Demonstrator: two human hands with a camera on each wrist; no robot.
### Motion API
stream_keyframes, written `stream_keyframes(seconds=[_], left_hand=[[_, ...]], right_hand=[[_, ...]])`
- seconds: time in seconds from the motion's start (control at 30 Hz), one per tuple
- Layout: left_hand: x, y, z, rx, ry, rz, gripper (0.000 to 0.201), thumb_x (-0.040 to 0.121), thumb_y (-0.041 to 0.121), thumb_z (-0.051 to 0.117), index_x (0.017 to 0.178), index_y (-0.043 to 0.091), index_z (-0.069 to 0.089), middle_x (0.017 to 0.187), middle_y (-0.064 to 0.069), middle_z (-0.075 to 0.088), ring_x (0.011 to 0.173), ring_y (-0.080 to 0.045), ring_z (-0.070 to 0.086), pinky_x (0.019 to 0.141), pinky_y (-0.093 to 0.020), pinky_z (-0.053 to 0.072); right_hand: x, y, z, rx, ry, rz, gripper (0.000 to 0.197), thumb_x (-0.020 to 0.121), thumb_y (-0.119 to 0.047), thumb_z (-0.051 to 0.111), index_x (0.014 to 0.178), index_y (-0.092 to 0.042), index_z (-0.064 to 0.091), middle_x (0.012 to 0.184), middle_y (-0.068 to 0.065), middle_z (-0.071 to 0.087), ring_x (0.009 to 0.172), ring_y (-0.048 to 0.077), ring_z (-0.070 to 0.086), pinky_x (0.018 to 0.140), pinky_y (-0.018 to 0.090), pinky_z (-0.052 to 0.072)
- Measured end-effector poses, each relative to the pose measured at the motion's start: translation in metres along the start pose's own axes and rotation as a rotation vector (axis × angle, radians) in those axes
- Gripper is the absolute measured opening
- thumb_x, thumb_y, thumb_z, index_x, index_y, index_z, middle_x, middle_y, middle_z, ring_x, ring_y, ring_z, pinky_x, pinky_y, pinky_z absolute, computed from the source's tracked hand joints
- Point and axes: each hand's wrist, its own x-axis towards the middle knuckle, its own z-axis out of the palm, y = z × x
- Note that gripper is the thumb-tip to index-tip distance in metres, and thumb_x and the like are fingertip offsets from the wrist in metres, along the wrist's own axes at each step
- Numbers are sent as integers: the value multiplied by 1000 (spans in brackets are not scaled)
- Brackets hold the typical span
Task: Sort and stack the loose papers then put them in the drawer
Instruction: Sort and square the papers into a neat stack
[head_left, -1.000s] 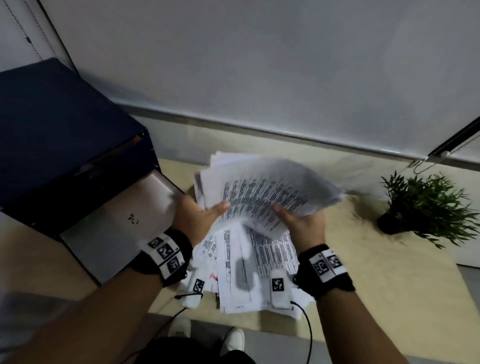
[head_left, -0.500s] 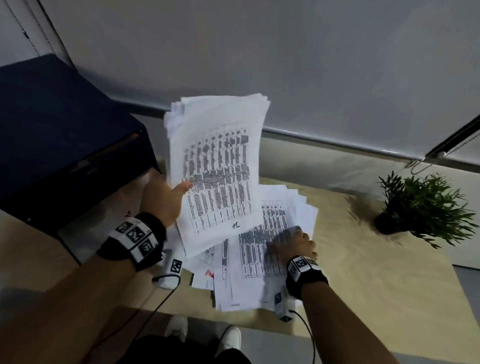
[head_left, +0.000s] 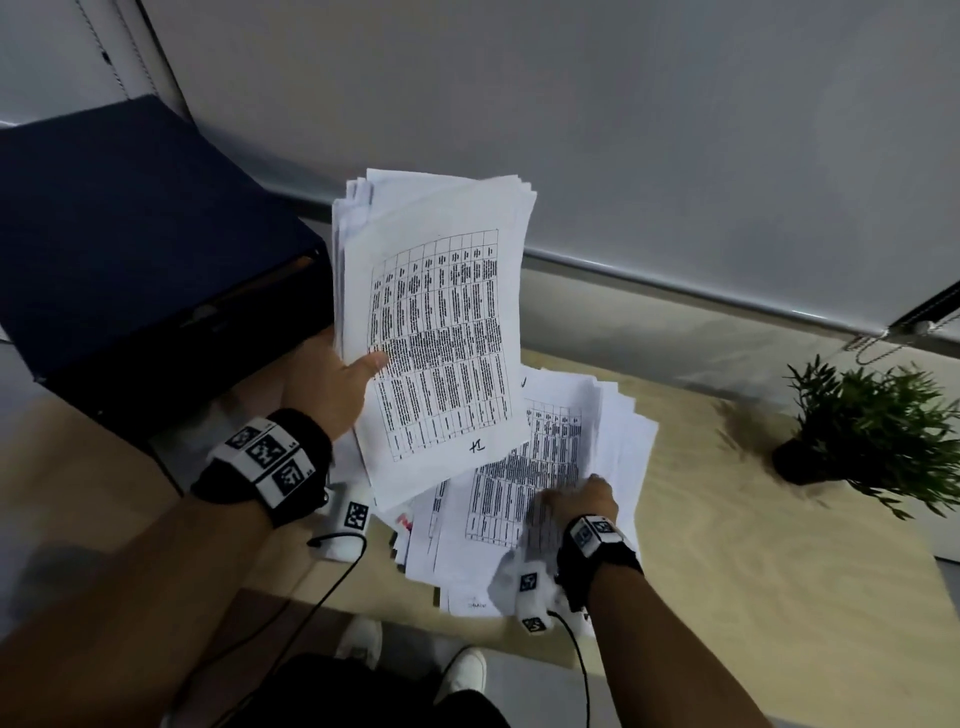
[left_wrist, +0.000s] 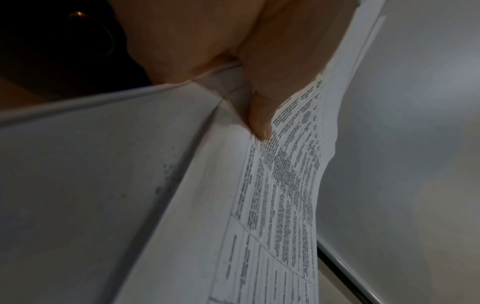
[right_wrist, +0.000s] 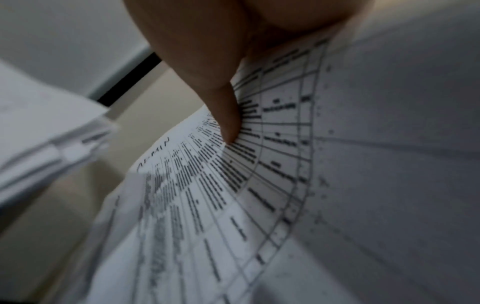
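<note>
My left hand (head_left: 337, 384) holds a thick stack of printed papers (head_left: 441, 322) upright above the table, thumb (left_wrist: 259, 115) on the front sheet and fingers behind. A spread pile of loose papers (head_left: 613, 441) lies on the wooden table (head_left: 779, 545). My right hand (head_left: 582, 501) is down on this pile, with its thumb (right_wrist: 223, 115) pressed on a bowed top sheet (right_wrist: 233, 185) and its fingers hidden under it. The dark blue cabinet (head_left: 130, 234) stands at the left. Its pulled-out drawer (head_left: 228, 405) is mostly hidden behind my left wrist.
A small potted plant (head_left: 872, 426) stands at the table's right side. A grey wall panel runs along the back. The table's front edge is near my feet, and cables hang from both wrist cameras.
Both hands held one bundle a second ago. The left hand has raised it upright toward the cabinet. The right hand let go and dropped onto the pile on the table.
</note>
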Motion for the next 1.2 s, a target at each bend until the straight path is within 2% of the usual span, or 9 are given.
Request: stream_keyframes(seconds=[0.13, 0.27, 0.4, 0.53, 0.7, 0.87, 0.97, 1.1, 1.2], left_hand=[[12, -12, -8, 30, -31, -86, 51, 80, 43, 74, 98, -5, 68, 86, -11, 68, 85, -33, 70, 77, -39, 55], [9, -20, 6, 122, -98, -48, 37, 82, 31, 77, 107, 6, 67, 99, -2, 68, 92, -23, 67, 84, -33, 51], [-10, -28, 39, 258, -207, -57, 28, 86, 30, 71, 104, 8, 67, 97, -11, 72, 93, -32, 68, 81, -32, 52], [-23, -35, 65, 353, -254, -61, 28, 88, 30, 67, 105, 7, 63, 104, -14, 70, 99, -35, 65, 87, -37, 52], [-28, -32, 87, 446, -331, -32, 33, 90, 28, 65, 112, 5, 61, 113, -17, 68, 106, -36, 63, 91, -37, 50], [-22, -44, 112, 251, -548, -133, 17, 92, 9, 60, 106, 1, 62, 100, -23, 68, 89, -35, 70, 74, -38, 54], [-19, -61, 121, 153, -566, -260, 22, 100, 16, 46, 99, 5, 65, 96, -16, 68, 74, -24, 69, 66, -22, 48], [-25, -55, 113, 193, -403, -257, 48, 102, 37, 34, 117, 2, 63, 121, -18, 66, 112, -31, 62, 101, -33, 44], [-27, -53, 111, 274, -408, -255, 49, 102, 37, 37, 134, 3, 52, 135, -17, 57, 123, -31, 55, 106, -32, 40]], right_hand=[[-2, 4, -20, 10, 33, -87, 36, 83, -21, 68, 113, -3, 59, 114, 20, 66, 95, 34, 63, 80, 29, 47], [-7, 6, -66, 50, 196, -232, 31, 82, -16, 68, 109, -3, 63, 98, 21, 69, 92, 38, 66, 76, 36, 52], [-14, -4, -133, 70, 374, -336, 14, 80, -13, 66, 90, -5, 62, 77, 17, 62, 74, 37, 61, 64, 32, 42], [-14, -14, -196, 80, 530, -395, 25, 75, -20, 66, 91, -1, 63, 76, 18, 64, 77, 38, 66, 65, 37, 49], [-31, -38, -243, 120, 555, -514, 18, 82, -10, 68, 91, 6, 66, 72, 17, 58, 69, 26, 60, 58, 28, 36], [-32, -43, -212, 194, 347, -469, 17, 81, -9, 72, 73, -2, 58, 63, 10, 57, 53, 20, 53, 43, 20, 37], [-21, -33, -168, 136, 157, -397, 15, 81, -11, 72, 79, -2, 59, 59, 5, 57, 48, 14, 50, 39, 20, 37], [3, -16, -108, 70, 17, -322, 18, 78, -17, 72, 88, -7, 60, 67, 6, 64, 57, 21, 58, 49, 22, 45], [17, -5, -74, 73, 6, -240, 38, 83, -22, 65, 119, -15, 56, 95, 13, 72, 85, 29, 68, 77, 34, 55]])
